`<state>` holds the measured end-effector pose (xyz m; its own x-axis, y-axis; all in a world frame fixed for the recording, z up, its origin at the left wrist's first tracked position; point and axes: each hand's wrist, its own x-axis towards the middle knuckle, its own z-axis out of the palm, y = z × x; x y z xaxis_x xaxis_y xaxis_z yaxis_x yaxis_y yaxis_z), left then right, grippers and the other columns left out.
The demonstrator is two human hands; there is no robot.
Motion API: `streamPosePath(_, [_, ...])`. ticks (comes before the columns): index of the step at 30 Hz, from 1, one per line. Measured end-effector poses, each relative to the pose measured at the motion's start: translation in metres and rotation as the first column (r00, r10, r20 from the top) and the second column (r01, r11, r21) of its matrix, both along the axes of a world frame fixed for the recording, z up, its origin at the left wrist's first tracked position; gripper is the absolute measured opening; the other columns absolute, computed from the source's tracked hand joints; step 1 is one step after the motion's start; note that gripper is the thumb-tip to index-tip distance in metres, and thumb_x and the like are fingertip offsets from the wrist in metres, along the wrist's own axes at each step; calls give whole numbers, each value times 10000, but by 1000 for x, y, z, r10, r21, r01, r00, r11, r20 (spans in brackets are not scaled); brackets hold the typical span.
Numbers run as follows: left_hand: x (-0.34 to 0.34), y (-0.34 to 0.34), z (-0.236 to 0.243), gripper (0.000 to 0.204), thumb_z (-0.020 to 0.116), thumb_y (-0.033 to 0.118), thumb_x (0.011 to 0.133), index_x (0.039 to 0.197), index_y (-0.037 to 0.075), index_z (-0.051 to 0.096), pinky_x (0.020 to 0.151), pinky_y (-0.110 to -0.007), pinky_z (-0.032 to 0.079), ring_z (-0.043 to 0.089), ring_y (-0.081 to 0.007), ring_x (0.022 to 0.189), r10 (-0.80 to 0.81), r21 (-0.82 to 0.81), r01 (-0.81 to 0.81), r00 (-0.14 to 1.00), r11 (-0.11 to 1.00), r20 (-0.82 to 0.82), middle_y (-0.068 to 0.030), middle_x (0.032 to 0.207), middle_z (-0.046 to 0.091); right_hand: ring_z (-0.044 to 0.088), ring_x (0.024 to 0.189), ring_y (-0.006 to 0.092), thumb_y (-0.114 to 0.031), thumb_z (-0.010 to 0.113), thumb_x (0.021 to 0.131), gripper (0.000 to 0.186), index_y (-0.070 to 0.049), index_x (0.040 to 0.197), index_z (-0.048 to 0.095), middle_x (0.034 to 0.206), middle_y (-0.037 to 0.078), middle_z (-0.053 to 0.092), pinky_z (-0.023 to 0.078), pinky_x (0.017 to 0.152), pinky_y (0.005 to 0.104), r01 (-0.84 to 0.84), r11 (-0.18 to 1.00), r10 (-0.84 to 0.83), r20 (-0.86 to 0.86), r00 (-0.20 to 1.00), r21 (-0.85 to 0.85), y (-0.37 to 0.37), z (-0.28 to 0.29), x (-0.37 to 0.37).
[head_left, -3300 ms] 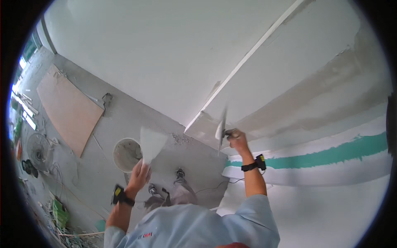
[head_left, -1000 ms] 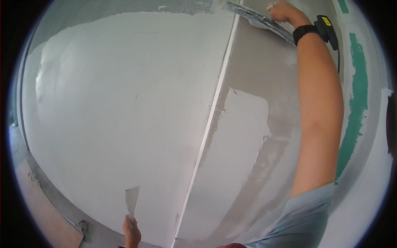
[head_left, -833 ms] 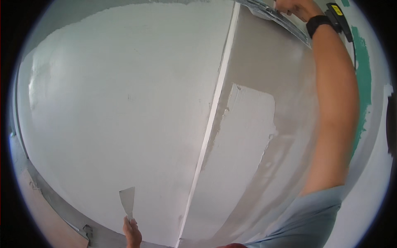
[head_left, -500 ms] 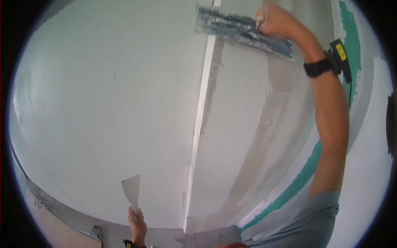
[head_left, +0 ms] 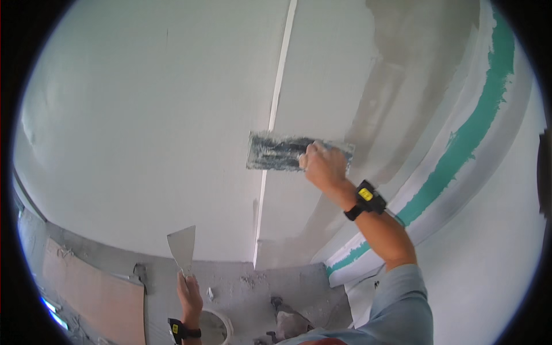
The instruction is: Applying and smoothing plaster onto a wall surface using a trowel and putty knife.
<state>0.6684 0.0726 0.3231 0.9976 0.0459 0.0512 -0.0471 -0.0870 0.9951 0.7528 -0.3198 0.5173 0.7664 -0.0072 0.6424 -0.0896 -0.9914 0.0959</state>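
My right hand (head_left: pixel 322 167) grips the handle of a wide steel trowel (head_left: pixel 267 150), smeared with compound, which lies across a narrow white vertical strip (head_left: pixel 280 69) on the pale wall (head_left: pixel 144 115). To the right of the strip runs a band of compound over grey-brown plaster (head_left: pixel 408 63). My left hand (head_left: pixel 190 293) holds a putty knife (head_left: pixel 183 244) upright, low in front of the wall, with its blade pointing up. Beneath that hand a white bucket (head_left: pixel 226 328) shows partly.
A green painted stripe (head_left: pixel 437 181) runs down the side wall (head_left: pixel 471 264) at the right. On the grey floor (head_left: pixel 305 276) are a tan board (head_left: pixel 98 287) at the left, scattered debris and a dark cable near the right corner. My feet show at the bottom.
My right hand has brought the trowel down the wall from the top of the picture to mid-height. The view has tilted lower, showing more floor. My left hand still holds the knife low.
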Motion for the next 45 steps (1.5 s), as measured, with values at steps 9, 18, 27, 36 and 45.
streamPosePath(9, [-8, 17, -21, 215, 366, 254, 903, 909, 43, 404, 462, -199, 272, 315, -39, 557, 60, 77, -45, 977, 996, -207, 29, 656, 363, 568, 573, 224, -242, 558, 733, 181, -78, 710, 487, 734, 63, 501, 420, 583, 388, -80, 997, 74, -234, 970, -19, 5, -274, 61])
streamPosePath(18, [-88, -2, -51, 249, 352, 308, 907, 943, 70, 417, 383, -167, 274, 334, -43, 456, 367, 73, -363, 873, 929, -323, 12, 668, 393, 585, 640, 215, -269, 538, 760, 175, -96, 761, 515, 775, 58, 483, 463, 605, 387, -109, 990, 135, -430, 893, 85, 13, -476, 45])
streamPosePath(27, [-110, -19, -49, 263, 343, 324, 911, 940, 75, 422, 360, -174, 268, 352, -53, 429, 432, -5, -471, 814, 882, -387, -2, 651, 416, 574, 664, 277, -216, 581, 722, 136, -90, 746, 537, 815, 77, 562, 461, 620, 392, -182, 966, 240, -368, 898, 185, -12, -505, 11])
streamPosePath(36, [-105, -47, -41, 285, 369, 290, 922, 951, 29, 479, 524, -206, 326, 392, -57, 607, 115, -295, -175, 971, 939, -211, 17, 691, 442, 549, 655, 116, 6, 551, 704, 197, 8, 898, 585, 751, 32, 609, 462, 622, 261, 143, 119, 790, -181, 586, 983, -26, -219, -68])
streamPosePath(45, [-104, -82, -15, 446, 421, 467, 873, 764, 39, 482, 443, -214, 286, 355, -61, 502, -655, -386, 543, 700, 746, -283, 31, 593, 395, 548, 659, 108, -5, 569, 710, 219, 6, 929, 578, 755, 28, 611, 455, 621, 241, -51, -602, 600, 493, 630, 797, -4, -100, -117])
